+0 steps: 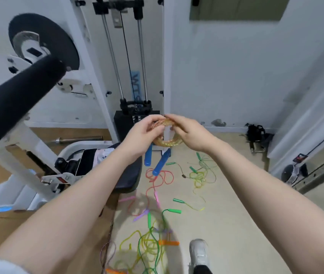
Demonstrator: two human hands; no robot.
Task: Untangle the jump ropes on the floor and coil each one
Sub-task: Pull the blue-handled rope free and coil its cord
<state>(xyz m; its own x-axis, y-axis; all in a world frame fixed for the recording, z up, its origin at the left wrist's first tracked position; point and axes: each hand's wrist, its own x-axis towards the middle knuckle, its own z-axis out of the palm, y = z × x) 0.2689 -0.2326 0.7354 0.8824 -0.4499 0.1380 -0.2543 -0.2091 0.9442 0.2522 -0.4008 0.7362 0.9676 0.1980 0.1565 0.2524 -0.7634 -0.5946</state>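
Both my hands hold a coiled golden jump rope (166, 142) in the air in front of me. My left hand (144, 132) grips the coil's left side and my right hand (188, 131) pinches its top right. The rope's two blue handles (160, 164) hang down below the coil. On the floor below lie several tangled ropes: a red rope (160, 179), a yellow-green tangle (201, 175) with green handles, a green and yellow tangle (149, 246), pink handles (127, 199) and an orange handle (169, 243).
A white weight machine (131, 76) stands straight ahead, its black padded bar (18, 99) reaching toward me at the left. A dark seat pad (131, 175) is at the left of the ropes. My shoe (198, 252) stands at the bottom. A black strap bundle (256, 133) lies by the wall.
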